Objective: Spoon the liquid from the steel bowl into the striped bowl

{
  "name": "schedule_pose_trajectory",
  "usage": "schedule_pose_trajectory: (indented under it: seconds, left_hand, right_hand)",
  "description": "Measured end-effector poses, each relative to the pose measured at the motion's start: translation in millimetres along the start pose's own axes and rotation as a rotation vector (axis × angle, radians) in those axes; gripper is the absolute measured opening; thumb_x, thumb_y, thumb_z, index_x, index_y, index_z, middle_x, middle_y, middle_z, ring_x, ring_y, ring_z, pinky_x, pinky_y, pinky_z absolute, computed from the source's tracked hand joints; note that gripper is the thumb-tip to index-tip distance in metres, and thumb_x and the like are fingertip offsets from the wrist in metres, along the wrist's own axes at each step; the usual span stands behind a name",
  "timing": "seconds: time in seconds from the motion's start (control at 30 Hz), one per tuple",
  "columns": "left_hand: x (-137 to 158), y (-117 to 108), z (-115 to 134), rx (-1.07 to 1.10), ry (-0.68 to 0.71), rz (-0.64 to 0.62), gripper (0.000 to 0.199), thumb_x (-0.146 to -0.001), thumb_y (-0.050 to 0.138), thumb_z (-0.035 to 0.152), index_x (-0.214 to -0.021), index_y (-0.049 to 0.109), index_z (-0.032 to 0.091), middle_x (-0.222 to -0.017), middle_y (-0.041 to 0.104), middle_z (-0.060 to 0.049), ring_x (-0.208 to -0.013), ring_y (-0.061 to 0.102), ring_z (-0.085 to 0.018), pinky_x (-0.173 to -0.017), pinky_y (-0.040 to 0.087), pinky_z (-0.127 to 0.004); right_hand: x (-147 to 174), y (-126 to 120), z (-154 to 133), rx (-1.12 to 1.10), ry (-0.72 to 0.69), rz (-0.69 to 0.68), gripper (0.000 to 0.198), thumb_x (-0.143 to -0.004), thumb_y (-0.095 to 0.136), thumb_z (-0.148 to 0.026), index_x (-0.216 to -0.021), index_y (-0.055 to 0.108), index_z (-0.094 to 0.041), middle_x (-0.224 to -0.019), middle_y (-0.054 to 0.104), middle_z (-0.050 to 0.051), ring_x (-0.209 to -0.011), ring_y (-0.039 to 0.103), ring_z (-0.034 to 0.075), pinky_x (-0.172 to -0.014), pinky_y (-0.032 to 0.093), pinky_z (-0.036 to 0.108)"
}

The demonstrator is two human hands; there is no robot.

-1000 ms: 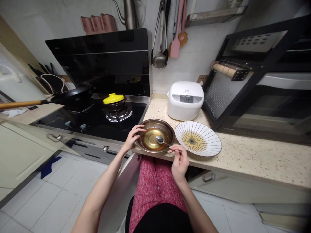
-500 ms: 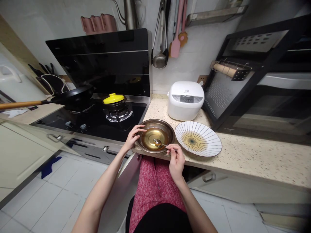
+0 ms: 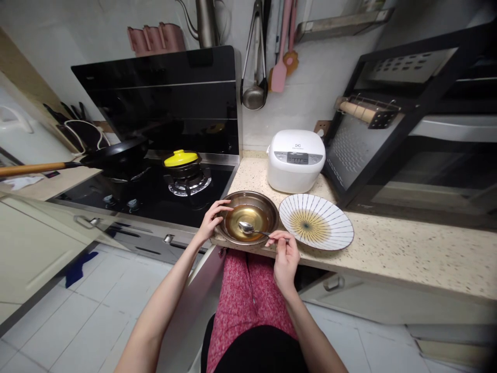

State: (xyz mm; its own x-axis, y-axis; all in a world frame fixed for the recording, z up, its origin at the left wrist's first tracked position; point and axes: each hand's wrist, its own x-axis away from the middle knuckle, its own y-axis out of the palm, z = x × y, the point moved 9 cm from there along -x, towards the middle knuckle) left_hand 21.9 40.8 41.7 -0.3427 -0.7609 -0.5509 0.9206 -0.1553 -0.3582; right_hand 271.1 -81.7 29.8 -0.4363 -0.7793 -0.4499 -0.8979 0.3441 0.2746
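Note:
A wide steel bowl (image 3: 267, 211) of clear yellowish liquid stands at the counter's front edge. My left hand (image 3: 210, 220) grips its left rim, with fingers reaching over the inside wall and the thumb lower down outside. Pinched by its handle in my right hand (image 3: 286, 254) is a metal spoon (image 3: 246, 228). The spoon slants over the bowl's near right rim, its head at the liquid near the middle; I cannot tell how deep it dips. Just right of the bowl sits a white plate (image 3: 334, 220) with dark radiating lines and a yellowish-brown centre.
Behind the plate stands a white rice cooker (image 3: 296, 168). On the gas hob (image 3: 155, 202) are a small pot with a yellow lid (image 3: 180, 158) and a black wok (image 3: 116, 153), its wooden handle pointing left. A dark oven rack (image 3: 341, 150) borders the right side.
The spoon's head has shifted left in the bowl and shows more of its metal. My right hand has moved slightly right and down. My left hand keeps its place on the rim.

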Motion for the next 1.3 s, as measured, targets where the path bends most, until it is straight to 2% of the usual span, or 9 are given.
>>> schedule_pose_trajectory:
  seconds: [0.5, 0.87, 1.1, 1.3]
  left_hand:
    - [0, 0, 1, 0.003, -0.003, 0.001, 0.039, -0.092, 0.054, 0.042, -0.114, 0.077, 0.019, -0.143, 0.062, -0.014, -0.134, 0.054, -0.037, -0.119, 0.036, -0.056]
    - [0, 0, 2, 0.019, 0.021, 0.000, 0.037, -0.092, 0.055, 0.037, -0.115, 0.077, 0.019, -0.142, 0.062, -0.013, -0.135, 0.054, -0.036, -0.120, 0.036, -0.056]
    - [0, 0, 3, 0.002, 0.018, -0.001, 0.039, -0.094, 0.054, 0.041, -0.115, 0.077, 0.019, -0.143, 0.061, -0.014, -0.135, 0.054, -0.037, -0.119, 0.036, -0.057]
    - [0, 0, 2, 0.013, 0.025, 0.001, 0.037, -0.092, 0.055, 0.038, -0.115, 0.077, 0.019, -0.142, 0.062, -0.014, -0.134, 0.054, -0.036, -0.119, 0.037, -0.056]
  right_hand:
    - [-5, -23, -19, -0.049, -0.064, 0.116, 0.019, -0.103, 0.056, -0.035, -0.092, 0.061, -0.021, -0.091, 0.063, 0.002, -0.072, 0.062, 0.013, -0.069, 0.052, 0.030]
    - [-16, -54, -44, -0.045, -0.164, 0.281, 0.020, -0.101, 0.060, -0.036, -0.089, 0.062, -0.020, -0.091, 0.063, 0.002, -0.074, 0.061, 0.014, -0.070, 0.053, 0.032]
    - [-22, -70, -59, 0.080, -0.265, 0.363, 0.017, -0.102, 0.058, -0.035, -0.093, 0.061, -0.020, -0.090, 0.063, 0.003, -0.073, 0.061, 0.015, -0.068, 0.055, 0.033]
    - [-19, -69, -68, 0.270, -0.407, 0.349, 0.017, -0.104, 0.053, -0.031, -0.094, 0.062, -0.020, -0.087, 0.064, 0.004, -0.077, 0.063, 0.017, -0.069, 0.055, 0.033]
